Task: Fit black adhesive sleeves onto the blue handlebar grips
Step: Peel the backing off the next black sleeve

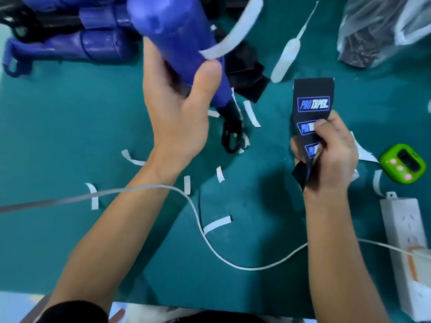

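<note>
Nearest, a thin white cable (210, 243) loops over the teal matte desk (70, 127) to a white plastic power strip (405, 241). Curled white paper strips (217, 223) lie scattered about. The right hand (333, 157) pinches a flat black sleeve (312, 99), tapered and printed with blue-outlined PRO TAPER logos, held above the desk. A round green gadget (401, 163) sits beside it. The left hand (179, 108) wraps around a glossy blue grip (170, 26), a tilted cylinder with a white strip (231, 40) curling off. Farther back are black fabric pieces (247, 73), a white nozzle bottle (285, 57), stacked blue grips (77, 45) and a clear plastic bag (384, 31).
</note>
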A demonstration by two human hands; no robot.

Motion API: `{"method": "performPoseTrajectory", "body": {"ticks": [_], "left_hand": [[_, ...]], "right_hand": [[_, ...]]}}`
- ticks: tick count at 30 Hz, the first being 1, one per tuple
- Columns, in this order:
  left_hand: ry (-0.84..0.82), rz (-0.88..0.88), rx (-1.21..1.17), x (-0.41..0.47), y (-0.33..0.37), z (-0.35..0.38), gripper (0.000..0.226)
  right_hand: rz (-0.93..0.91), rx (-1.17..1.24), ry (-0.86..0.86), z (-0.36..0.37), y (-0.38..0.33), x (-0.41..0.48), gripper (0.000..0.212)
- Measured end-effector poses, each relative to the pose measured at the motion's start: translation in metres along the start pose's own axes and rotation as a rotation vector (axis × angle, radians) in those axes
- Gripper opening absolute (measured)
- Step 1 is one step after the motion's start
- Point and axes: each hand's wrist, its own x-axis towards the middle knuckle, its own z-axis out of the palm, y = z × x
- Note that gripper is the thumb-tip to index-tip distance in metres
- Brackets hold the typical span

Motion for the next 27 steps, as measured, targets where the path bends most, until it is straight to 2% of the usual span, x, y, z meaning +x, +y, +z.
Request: {"method": "performPoseTrajectory", "body": {"ticks": [2, 4, 6, 10, 11, 14, 16, 19, 22, 24, 27], "left_hand": [[0.041, -0.137, -0.117, -0.002, 0.004, 0.001, 0.020], [0.042, -0.315, -0.143, -0.014, -0.001, 0.000, 0.026], [0.044, -0.494, -0.162, -0.025, -0.012, -0.009, 0.021], [-0.043, -0.617, -0.134, -0.035, -0.040, -0.047, 0.017], [-0.034, -0.635, -0.140, -0.037, -0.045, -0.053, 0.026], [0.007, -0.539, 0.012, -0.039, -0.050, -0.061, 0.062], [-0.028, -0.398, 0.186, -0.035, -0.052, -0.064, 0.064], [-0.141, -0.294, 0.408, -0.029, -0.055, -0.073, 0.055], [-0.307, -0.298, 0.553, -0.036, -0.053, -0.070, 0.052], [-0.362, -0.300, 0.579, -0.039, -0.053, -0.066, 0.061], [-0.487, -0.333, 0.532, -0.034, -0.054, -0.072, 0.089]], "right_hand": [[-0.002, 0.004, -0.014, 0.001, -0.001, 0.000, 0.018], [-0.019, 0.010, -0.039, 0.002, 0.000, -0.001, 0.022], [-0.022, 0.008, -0.058, 0.002, 0.001, -0.001, 0.028], [-0.026, -0.049, -0.076, 0.005, 0.004, -0.001, 0.033], [-0.053, -0.095, -0.071, 0.006, 0.005, -0.002, 0.034], [-0.211, -0.354, -0.065, 0.012, 0.011, -0.012, 0.031], [-0.265, -0.439, -0.121, 0.022, 0.020, -0.022, 0.028], [-0.213, -0.448, -0.262, 0.031, 0.038, -0.030, 0.034], [-0.067, -0.550, -0.328, 0.032, 0.049, -0.024, 0.054], [-0.053, -0.632, -0.326, 0.030, 0.052, -0.018, 0.055], [-0.078, -0.621, -0.303, 0.026, 0.053, -0.012, 0.050]]}}
